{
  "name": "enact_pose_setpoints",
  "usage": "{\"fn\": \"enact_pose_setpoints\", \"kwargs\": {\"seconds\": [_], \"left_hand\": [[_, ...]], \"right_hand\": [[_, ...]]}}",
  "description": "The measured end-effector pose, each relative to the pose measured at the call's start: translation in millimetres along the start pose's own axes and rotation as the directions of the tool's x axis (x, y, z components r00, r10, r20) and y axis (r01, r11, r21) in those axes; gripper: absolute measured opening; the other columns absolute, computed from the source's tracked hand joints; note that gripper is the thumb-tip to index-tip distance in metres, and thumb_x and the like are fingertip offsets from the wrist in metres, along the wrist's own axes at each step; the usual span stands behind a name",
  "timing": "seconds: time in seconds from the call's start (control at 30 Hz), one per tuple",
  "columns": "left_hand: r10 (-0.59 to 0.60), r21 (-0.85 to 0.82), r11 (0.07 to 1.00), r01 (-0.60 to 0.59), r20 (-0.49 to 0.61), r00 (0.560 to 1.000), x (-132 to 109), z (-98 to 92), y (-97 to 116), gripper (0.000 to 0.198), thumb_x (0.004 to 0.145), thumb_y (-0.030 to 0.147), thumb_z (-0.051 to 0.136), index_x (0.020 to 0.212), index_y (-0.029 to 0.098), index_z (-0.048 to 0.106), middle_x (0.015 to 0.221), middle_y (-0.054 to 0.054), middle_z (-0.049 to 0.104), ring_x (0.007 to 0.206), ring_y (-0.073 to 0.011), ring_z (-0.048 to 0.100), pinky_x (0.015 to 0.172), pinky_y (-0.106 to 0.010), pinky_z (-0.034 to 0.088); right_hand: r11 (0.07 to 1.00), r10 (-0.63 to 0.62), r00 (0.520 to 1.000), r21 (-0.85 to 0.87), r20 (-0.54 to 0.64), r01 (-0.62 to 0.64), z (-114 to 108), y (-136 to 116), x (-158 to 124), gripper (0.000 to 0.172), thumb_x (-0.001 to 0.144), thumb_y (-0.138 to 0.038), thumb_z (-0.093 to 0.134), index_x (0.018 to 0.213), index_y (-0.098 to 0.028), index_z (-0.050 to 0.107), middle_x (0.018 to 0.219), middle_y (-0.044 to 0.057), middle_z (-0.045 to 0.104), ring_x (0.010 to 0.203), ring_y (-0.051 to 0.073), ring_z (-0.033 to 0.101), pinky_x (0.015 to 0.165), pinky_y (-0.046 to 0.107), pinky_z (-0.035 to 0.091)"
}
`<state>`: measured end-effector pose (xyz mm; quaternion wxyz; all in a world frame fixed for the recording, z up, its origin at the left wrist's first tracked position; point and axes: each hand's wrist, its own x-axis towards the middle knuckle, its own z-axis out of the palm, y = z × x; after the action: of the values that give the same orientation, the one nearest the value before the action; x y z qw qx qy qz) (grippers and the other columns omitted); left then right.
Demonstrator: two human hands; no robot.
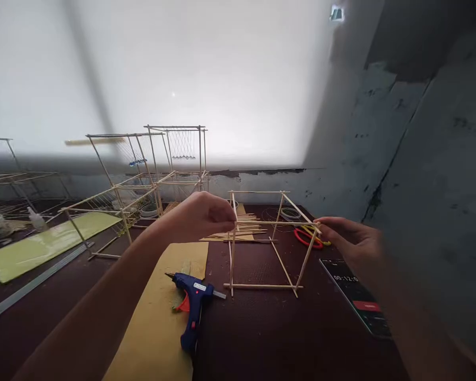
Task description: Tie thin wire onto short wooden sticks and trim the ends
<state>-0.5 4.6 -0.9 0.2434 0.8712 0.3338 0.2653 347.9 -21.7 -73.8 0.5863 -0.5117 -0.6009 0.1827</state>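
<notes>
A cube frame of thin wooden sticks (262, 286) stands on the dark table. My left hand (200, 214) is closed in a pinch on the near top stick at the frame's left corner. My right hand (351, 235) pinches the same stick's right end at the other top corner. A blue glue gun (193, 307) with a red trigger lies on a yellow sheet (158, 328) just left of the frame.
A pile of loose sticks (248, 227) lies behind the frame, with red and yellow rings (309, 236) to its right. A phone showing a timer (359, 296) lies at the right. Several finished stick frames (143, 174) stand at the back left, beside a green sheet (43, 243) and a metal ruler (31, 286).
</notes>
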Motion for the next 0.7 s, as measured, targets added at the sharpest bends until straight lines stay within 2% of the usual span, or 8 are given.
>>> {"fn": "enact_pose_setpoints", "kwargs": {"seconds": [0.2, 0.43, 0.7], "left_hand": [[-0.040, -0.025, 0.999, 0.040, -0.005, 0.999, 0.5, 0.2, -3.3, 0.020, 0.083, 0.038, 0.070, 0.091, 0.019, 0.072, 0.084, -0.003, 0.076, 0.079, -0.0170, 0.072, 0.068, -0.027, 0.056], [-0.031, -0.061, 0.998, 0.030, -0.019, 0.999, 0.8, 1.2, -3.8, 0.018, 0.082, 0.035, 0.072, 0.087, 0.018, 0.070, 0.085, -0.003, 0.076, 0.081, -0.0166, 0.072, 0.069, -0.026, 0.057], [-0.003, -0.050, 0.999, 0.002, -0.019, 1.000, 1.9, 2.5, -5.9, 0.018, 0.084, 0.035, 0.071, 0.087, 0.018, 0.069, 0.084, -0.003, 0.076, 0.080, -0.0160, 0.072, 0.071, -0.027, 0.057]], "right_hand": [[0.996, 0.068, 0.998, 0.065, 0.012, -0.069, 1.6, 3.0, 0.0, 0.032, 0.070, -0.056, 0.083, 0.090, -0.031, 0.079, 0.090, 0.002, 0.076, 0.088, 0.024, 0.071, 0.081, 0.035, 0.061], [0.996, 0.033, 0.998, 0.076, 0.044, -0.037, -1.1, 9.7, 0.2, 0.029, 0.076, -0.049, 0.081, 0.096, -0.029, 0.078, 0.098, 0.002, 0.075, 0.091, 0.022, 0.069, 0.083, 0.033, 0.058], [0.998, 0.017, 1.000, 0.056, 0.019, -0.018, 0.5, 16.9, 2.3, 0.029, 0.076, -0.049, 0.081, 0.097, -0.028, 0.079, 0.094, 0.002, 0.076, 0.089, 0.023, 0.070, 0.079, 0.032, 0.059]]}}
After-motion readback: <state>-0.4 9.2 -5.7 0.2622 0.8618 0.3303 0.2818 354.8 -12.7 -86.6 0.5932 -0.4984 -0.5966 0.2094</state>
